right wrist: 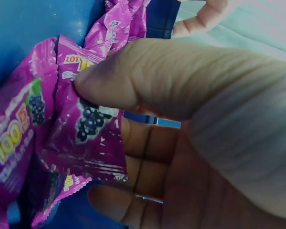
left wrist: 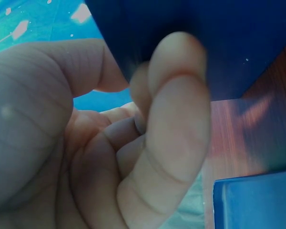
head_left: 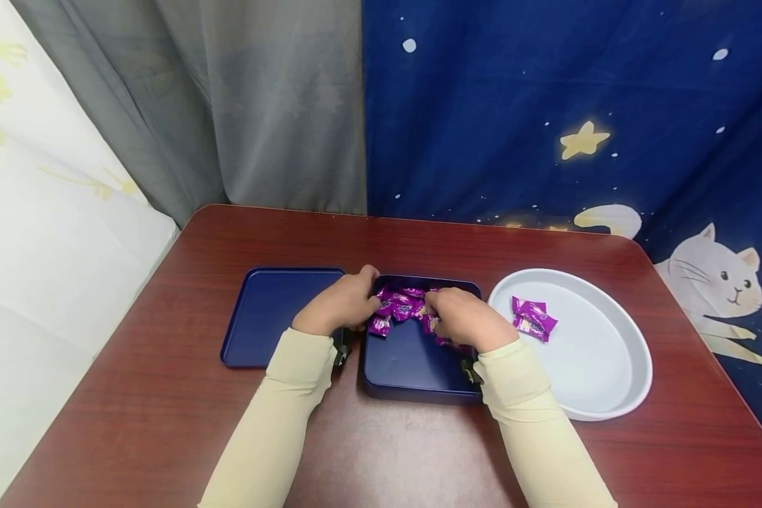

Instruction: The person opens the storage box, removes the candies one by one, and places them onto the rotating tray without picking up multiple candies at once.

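A dark blue rectangular tin point(head_left: 413, 363) stands mid-table, with several purple-wrapped candies point(head_left: 401, 307) along its far part and right side. At its left wall, my left hand point(head_left: 339, 303) grips the rim; in the left wrist view the thumb and bent fingers lie on either side of the blue wall point(left wrist: 248, 38). Reaching in from the right, my right hand point(head_left: 473, 317) pinches a candy point(right wrist: 91, 125) with a grape picture. Its thumb lies on the wrapper's front and fingers are behind. Other candies point(right wrist: 14, 129) touch it.
Left of the tin lies a flat blue lid point(head_left: 269, 321). A round white tray point(head_left: 600, 353) to the right bears a few purple candies point(head_left: 533, 317). Curtains point(head_left: 482, 106) hang behind the brown table point(head_left: 165, 395).
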Tool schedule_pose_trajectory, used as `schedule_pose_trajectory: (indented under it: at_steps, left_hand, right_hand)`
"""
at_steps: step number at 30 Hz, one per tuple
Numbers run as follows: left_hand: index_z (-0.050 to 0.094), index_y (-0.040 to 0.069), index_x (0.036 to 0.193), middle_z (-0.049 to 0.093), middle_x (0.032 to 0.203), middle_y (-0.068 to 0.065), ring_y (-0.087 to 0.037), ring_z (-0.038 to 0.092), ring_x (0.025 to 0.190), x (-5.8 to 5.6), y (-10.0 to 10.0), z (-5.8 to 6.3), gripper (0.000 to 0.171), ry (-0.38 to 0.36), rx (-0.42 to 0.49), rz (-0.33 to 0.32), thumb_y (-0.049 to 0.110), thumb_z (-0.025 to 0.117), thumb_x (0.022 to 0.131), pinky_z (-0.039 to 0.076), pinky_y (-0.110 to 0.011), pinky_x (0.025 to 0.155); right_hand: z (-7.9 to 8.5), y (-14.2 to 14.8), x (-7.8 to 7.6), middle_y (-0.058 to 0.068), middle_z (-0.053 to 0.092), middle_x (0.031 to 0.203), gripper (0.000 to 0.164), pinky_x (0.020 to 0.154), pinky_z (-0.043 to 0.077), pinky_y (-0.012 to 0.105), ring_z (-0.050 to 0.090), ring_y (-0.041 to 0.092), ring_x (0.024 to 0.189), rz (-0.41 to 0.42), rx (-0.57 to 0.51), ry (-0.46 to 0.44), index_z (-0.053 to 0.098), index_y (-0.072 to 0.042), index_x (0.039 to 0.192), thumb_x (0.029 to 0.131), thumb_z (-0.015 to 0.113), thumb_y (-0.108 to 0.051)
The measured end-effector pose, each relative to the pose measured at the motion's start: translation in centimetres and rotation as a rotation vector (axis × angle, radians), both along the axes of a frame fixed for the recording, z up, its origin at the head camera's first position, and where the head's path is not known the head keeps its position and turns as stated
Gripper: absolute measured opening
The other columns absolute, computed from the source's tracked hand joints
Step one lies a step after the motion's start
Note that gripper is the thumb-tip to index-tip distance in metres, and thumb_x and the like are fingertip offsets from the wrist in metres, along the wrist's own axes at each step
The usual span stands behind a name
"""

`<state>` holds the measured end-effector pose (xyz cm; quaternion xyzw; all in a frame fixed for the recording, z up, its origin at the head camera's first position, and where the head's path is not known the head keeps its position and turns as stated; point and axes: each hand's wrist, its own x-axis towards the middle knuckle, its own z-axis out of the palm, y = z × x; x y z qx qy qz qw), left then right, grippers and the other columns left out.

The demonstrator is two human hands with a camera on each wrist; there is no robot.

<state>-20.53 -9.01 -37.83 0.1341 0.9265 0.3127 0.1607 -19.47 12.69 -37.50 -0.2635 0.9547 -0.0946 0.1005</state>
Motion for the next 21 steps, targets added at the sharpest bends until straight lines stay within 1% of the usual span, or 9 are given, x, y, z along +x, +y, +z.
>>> schedule_pose_trajectory:
  at_steps: [6, 9, 11, 16, 21]
  left_hand:
    - [0.034, 0.006, 0.135, 0.061, 0.077, -0.011, -0.017, 0.060, 0.053, 0.0, 0.0, 0.0, 0.047, -0.001, -0.001, 0.001, 0.016, 0.052, 0.093, 0.051, -0.032, 0.053]
    - [0.034, 0.006, 0.135, 0.060, 0.078, -0.011, -0.017, 0.060, 0.053, 0.0, 0.0, 0.0, 0.047, 0.002, -0.001, 0.000, 0.016, 0.052, 0.093, 0.051, -0.032, 0.053]
    - [0.034, 0.006, 0.135, 0.060, 0.078, -0.011, -0.017, 0.060, 0.053, 0.0, 0.0, 0.0, 0.047, 0.004, -0.001, 0.001, 0.016, 0.052, 0.093, 0.051, -0.031, 0.053]
    - [0.034, 0.006, 0.136, 0.060, 0.078, -0.011, -0.017, 0.060, 0.053, 0.0, 0.1, 0.0, 0.047, -0.001, 0.001, 0.003, 0.016, 0.052, 0.093, 0.051, -0.032, 0.054]
    - [0.034, 0.006, 0.136, 0.060, 0.078, -0.011, -0.017, 0.060, 0.053, 0.1, 0.1, 0.0, 0.047, -0.011, 0.008, 0.006, 0.016, 0.052, 0.093, 0.051, -0.032, 0.053]
  right_hand:
    - [0.4, 0.2, 0.1, 0.000, 0.057, 0.066, 0.009, 0.063, 0.046, 0.035, 0.052, 0.011, 0.057, 0.008, -0.028, -0.012, 0.057, -0.011, 0.079, 0.083, 0.065, -0.010]
    - [0.6, 0.2, 0.2, -0.001, 0.058, 0.065, 0.007, 0.063, 0.047, 0.034, 0.053, 0.011, 0.056, 0.009, -0.036, -0.017, 0.058, -0.012, 0.081, 0.084, 0.064, -0.011]
    - [0.7, 0.2, 0.2, 0.000, 0.060, 0.069, 0.004, 0.065, 0.048, 0.035, 0.053, 0.012, 0.060, 0.017, -0.036, -0.008, 0.059, -0.012, 0.085, 0.084, 0.062, -0.010]
    - [1.0, 0.2, 0.4, 0.003, 0.064, 0.084, 0.014, 0.077, 0.051, 0.040, 0.056, 0.017, 0.076, 0.035, -0.027, 0.031, 0.062, -0.012, 0.097, 0.084, 0.058, -0.007]
    - [1.4, 0.4, 0.6, 0.007, 0.067, 0.094, 0.020, 0.085, 0.050, 0.044, 0.059, 0.021, 0.086, 0.036, -0.039, 0.067, 0.063, -0.010, 0.101, 0.084, 0.057, -0.004]
